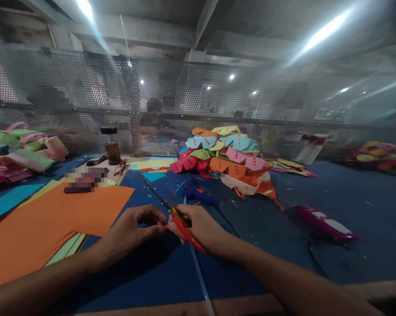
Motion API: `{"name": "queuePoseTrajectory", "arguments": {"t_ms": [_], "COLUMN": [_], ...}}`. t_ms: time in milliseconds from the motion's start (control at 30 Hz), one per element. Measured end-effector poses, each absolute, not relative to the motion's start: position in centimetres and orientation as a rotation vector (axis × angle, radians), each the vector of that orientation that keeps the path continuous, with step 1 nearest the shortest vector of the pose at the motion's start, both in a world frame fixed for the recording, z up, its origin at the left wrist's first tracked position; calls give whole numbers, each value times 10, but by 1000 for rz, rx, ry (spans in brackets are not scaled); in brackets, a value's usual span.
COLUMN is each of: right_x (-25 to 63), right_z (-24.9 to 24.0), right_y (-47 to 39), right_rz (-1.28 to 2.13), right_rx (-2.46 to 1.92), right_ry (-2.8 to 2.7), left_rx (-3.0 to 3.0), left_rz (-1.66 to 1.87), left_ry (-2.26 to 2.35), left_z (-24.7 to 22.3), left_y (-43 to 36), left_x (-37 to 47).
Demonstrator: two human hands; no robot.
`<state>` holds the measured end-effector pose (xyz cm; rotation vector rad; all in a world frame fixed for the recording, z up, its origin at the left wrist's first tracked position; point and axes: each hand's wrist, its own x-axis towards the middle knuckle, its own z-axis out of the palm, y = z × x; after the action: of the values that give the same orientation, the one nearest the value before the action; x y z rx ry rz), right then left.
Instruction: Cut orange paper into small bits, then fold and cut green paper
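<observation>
A perforated metal screen rises beyond the red-handled scissors, a blue worktop beneath them. The right hand grips the scissors in its fingers; the left hand seems to pinch an orange paper piece beside them, best kept steady, fingertips clear of the blades.

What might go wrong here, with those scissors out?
The left hand, close to the red-handled scissors in the right hand, might get nicked if they slip. What looks like a blue glue gun lies just beyond the hands; if hot, it might burn a knuckle. The loosely heaped paper masks could topple if bumped.
</observation>
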<state>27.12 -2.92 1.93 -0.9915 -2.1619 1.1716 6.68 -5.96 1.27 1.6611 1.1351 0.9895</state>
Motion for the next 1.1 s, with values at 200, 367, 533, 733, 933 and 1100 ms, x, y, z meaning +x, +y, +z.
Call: {"name": "queuePoseTrajectory", "arguments": {"t_ms": [200,367,533,733,933,1100], "right_x": [272,275,282,284,285,284], "right_z": [26,38,38,33,33,32], "right_y": [-32,-38,-35,-32,-30,-31], "right_rz": [902,565,262,-12,-50,-69], "right_rx": [-1045,-1196,-1180,-1208,-1248,-1271], "right_ry": [-2261,-2351,-2398,-2487,-2509,-2533], "left_rx": [1675,1496,1353,1222,1129,1119], "left_rz": [949,1067,1216,1295,1340,1348], "left_ry": [1188,1147,1107,1106,1045,1024], "left_z": [7,16,25,26,26,25], "left_y": [-56,-50,-42,-36,-33,-32], "left_x": [62,56,45,34,32,31]}}
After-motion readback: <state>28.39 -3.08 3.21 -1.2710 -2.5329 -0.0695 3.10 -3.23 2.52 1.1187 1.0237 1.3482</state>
